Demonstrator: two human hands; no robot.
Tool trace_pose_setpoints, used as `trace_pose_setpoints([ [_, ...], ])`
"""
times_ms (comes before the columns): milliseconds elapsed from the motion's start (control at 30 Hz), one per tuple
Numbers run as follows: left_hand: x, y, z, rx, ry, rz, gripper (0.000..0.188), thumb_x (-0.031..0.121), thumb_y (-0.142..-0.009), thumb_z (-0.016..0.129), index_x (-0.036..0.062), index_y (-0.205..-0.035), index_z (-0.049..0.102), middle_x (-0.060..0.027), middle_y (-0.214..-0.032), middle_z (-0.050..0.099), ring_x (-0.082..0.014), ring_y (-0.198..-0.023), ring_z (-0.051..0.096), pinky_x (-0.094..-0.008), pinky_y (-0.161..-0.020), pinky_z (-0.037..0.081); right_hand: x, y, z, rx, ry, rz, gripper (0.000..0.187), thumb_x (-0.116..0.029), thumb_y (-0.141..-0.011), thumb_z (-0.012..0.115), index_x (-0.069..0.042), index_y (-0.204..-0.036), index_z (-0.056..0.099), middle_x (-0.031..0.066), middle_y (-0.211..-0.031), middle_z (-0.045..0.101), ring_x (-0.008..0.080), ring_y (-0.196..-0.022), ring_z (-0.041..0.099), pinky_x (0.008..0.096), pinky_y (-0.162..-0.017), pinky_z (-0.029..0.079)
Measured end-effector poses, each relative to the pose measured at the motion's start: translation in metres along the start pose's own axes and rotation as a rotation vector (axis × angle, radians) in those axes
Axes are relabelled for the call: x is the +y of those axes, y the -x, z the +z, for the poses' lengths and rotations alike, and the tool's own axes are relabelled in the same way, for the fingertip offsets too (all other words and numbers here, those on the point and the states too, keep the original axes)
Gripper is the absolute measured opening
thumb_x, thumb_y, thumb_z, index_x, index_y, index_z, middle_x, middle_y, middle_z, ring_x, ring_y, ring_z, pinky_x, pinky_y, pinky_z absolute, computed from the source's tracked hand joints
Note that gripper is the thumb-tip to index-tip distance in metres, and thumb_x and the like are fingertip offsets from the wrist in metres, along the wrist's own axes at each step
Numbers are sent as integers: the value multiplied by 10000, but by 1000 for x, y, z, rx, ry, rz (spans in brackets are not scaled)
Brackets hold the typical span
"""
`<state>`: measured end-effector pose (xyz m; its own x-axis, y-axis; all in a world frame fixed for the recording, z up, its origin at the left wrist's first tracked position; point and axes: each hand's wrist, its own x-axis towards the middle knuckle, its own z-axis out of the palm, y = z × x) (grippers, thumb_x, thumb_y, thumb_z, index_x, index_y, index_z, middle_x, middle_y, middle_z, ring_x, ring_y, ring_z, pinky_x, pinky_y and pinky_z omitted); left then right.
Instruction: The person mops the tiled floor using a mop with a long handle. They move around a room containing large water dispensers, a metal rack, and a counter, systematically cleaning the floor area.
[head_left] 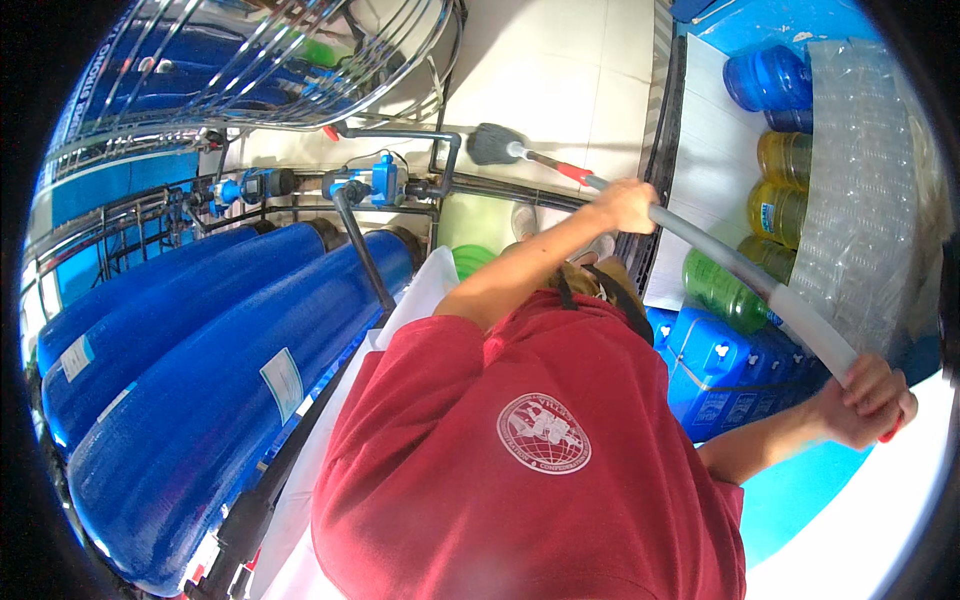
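A long pole with a dark grey, bristly head (492,144), a brush by its look, slants across the view. Its grey and white shaft (720,250) has a red section near the head. Partway along the shaft, my left hand (628,205) is wrapped round it. Toward the near right end, my right hand (865,400) is closed round the pole, with a bit of red showing under the fingers. The brush head is over the pale tiled floor (555,75); I cannot tell if it touches.
Large blue cylindrical tanks (240,380) fill the left, beside black pipes and a blue pump fitting (385,180). A wire rack (270,70) stands at the upper left. At right are blue, amber and green bottles (780,215), clear plastic-wrapped bottles (860,200) and blue jerrycans (710,365).
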<state>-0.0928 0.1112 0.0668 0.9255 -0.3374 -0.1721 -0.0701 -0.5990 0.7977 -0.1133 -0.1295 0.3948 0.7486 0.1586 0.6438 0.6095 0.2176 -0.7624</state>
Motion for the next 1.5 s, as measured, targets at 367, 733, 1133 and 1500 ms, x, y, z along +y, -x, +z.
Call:
trace_pose_setpoints([
  [367,42,-17,56,-82,206,-23,222,200,-712,575,86,-836,720,-211,-827,682,-355,-866,667,-424,-840,521,20,-6,-71,-150,-263,84,279,-134,-930,395,-9,-1078,596,-34,-540,396,77,-447,385,269,-510,330],
  [733,-34,-9,23,-31,43,-176,357,254,-669,575,77,-942,720,-239,-903,667,-363,-866,663,-413,-833,523,93,0,-32,-4,-338,169,282,-137,-877,382,-14,-992,607,-51,-497,320,72,-417,307,273,-499,291],
  [1133,-40,9,9,-2,15,-308,444,296,-618,643,33,-973,689,-229,-1018,659,-352,-969,631,-416,-896,492,68,17,9,60,-192,314,217,-85,-863,370,14,-909,558,-34,-491,312,91,-401,300,287,-467,318],
  [1500,28,-44,67,-110,295,83,285,224,-695,629,126,-956,694,-173,-960,679,-326,-930,650,-402,-825,508,-13,35,100,-89,257,88,133,-35,-854,445,30,-867,561,38,-509,443,135,-427,427,289,-432,371],
])
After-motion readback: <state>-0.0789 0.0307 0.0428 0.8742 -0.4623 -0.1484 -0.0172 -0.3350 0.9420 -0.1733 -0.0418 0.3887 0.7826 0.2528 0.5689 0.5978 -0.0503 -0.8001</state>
